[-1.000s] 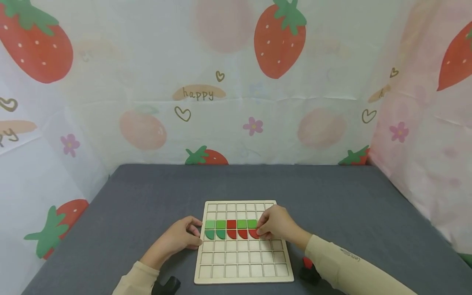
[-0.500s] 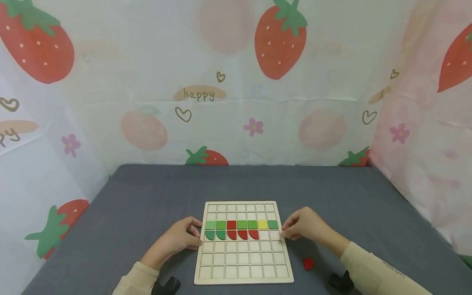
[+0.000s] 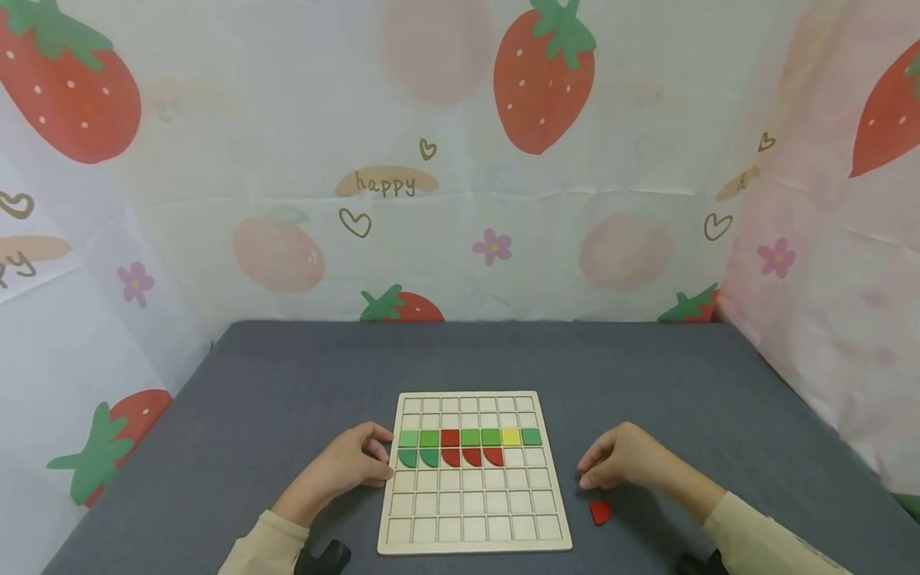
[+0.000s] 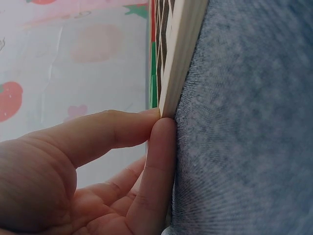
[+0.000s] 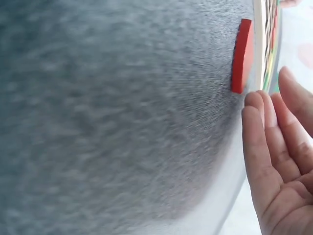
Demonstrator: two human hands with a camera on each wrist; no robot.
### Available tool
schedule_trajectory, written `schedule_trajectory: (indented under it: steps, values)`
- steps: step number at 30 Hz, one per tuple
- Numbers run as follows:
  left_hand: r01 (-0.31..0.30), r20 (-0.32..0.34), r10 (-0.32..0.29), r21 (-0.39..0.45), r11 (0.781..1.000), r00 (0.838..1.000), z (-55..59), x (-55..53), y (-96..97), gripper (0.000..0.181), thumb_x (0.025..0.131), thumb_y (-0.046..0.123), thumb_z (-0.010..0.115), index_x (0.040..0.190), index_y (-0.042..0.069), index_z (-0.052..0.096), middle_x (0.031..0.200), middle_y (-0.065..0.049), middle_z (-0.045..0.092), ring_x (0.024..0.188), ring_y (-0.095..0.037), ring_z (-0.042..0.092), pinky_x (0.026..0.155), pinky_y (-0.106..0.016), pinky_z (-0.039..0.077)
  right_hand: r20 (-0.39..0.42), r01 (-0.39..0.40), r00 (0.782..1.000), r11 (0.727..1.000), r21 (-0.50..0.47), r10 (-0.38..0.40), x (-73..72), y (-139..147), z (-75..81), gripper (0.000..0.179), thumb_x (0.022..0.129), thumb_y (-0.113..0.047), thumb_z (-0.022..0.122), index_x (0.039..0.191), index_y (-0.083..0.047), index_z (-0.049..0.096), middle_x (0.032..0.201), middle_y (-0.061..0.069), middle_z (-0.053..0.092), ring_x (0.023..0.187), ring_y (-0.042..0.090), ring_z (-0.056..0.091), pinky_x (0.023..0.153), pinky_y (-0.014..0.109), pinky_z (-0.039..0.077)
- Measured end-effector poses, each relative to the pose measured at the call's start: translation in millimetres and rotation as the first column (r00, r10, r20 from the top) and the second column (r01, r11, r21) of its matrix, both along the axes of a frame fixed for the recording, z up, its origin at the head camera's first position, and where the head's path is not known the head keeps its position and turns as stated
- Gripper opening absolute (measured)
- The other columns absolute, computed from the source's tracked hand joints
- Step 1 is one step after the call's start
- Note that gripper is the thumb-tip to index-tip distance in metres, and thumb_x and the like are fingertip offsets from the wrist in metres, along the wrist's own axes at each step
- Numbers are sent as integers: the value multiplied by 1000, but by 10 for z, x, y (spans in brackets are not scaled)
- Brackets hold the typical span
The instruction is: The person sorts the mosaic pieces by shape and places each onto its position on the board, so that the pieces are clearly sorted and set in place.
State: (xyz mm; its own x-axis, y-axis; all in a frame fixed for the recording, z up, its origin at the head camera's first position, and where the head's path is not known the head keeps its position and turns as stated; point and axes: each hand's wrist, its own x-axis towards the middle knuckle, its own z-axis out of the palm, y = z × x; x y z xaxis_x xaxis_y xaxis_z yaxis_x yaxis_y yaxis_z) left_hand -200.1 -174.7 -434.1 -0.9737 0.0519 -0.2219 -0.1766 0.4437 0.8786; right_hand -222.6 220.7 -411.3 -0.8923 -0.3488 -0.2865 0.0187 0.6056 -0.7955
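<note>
A wooden grid board (image 3: 474, 505) lies on the grey cloth, with green, red and yellow square tiles along one row. Below these sit green quarter-circle tiles (image 3: 429, 458) and red quarter-circle tiles (image 3: 472, 458); the row's two rightmost cells are bare. My left hand (image 3: 358, 457) touches the board's left edge with thumb and fingertips, also visible in the left wrist view. Right of the board, my right hand (image 3: 624, 457) hovers with nothing in it, thumb apart from the fingers. A loose red tile (image 3: 600, 513) rests on the cloth just below its fingertips.
The grey tablecloth (image 3: 302, 363) spreads around the board on all sides. A strawberry-print curtain (image 3: 539, 184) stands behind the table and along its sides. Dark straps (image 3: 325, 557) show at both wrists.
My right hand has left the board's quarter-circle row and moved right and toward me, uncovering a yellow and a green square. The loose red tile came into full view. My left hand stays put.
</note>
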Motion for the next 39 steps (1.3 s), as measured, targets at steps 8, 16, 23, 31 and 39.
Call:
schedule_trajectory:
  steps: [8, 16, 23, 31, 39]
  values:
    - [0, -3, 0, -5, 1000, 1000, -23, -18, -6, 49, 77, -8, 74, 122, -5, 57, 86, -11, 55, 72, -20, 60, 67, -35, 59, 56, -98, 993, 992, -81, 102, 63, 101, -40, 25, 74, -5, 85, 92, 7, 74, 79, 8, 76, 69, 8, 70, 66, 28, 60]
    - [26, -5, -26, 13, 1000, 1000, -19, -12, -9, 50, 76, -9, 72, 124, -9, 55, 85, -11, 56, 71, -19, 60, 66, -34, 58, 42, -153, 987, 986, -67, 156, 148, 157, -41, 23, 72, -2, 84, 91, 7, 76, 75, 7, 74, 64, 6, 62, 58, 21, 54]
    - [7, 1, -7, -8, 1000, 1000, 2, -6, 10, 50, 76, -9, 73, 123, -8, 56, 85, -11, 56, 71, -19, 60, 66, -34, 58, -17, -167, 986, 985, -53, 166, 171, 153, -90, 24, 67, -2, 86, 88, 6, 77, 72, 7, 73, 62, 5, 59, 55, 18, 50]
    - [-8, 7, 8, -10, 1000, 1000, 7, -16, 1, 49, 76, -9, 73, 122, -7, 57, 85, -11, 56, 71, -20, 60, 66, -34, 58, -107, -166, 979, 983, 73, 173, 206, 92, -85, 16, 63, -3, 88, 74, -2, 77, 65, 3, 71, 59, 8, 56, 51, 20, 46]
    - [7, 4, -7, 2, 1000, 1000, -9, -10, -2, 49, 76, -9, 73, 122, -8, 56, 84, -11, 56, 70, -19, 60, 65, -34, 58, -171, -84, 977, 966, 244, 128, 316, -22, 5, 17, 62, -2, 89, 68, -8, 74, 63, -1, 68, 53, 9, 57, 49, 25, 50]
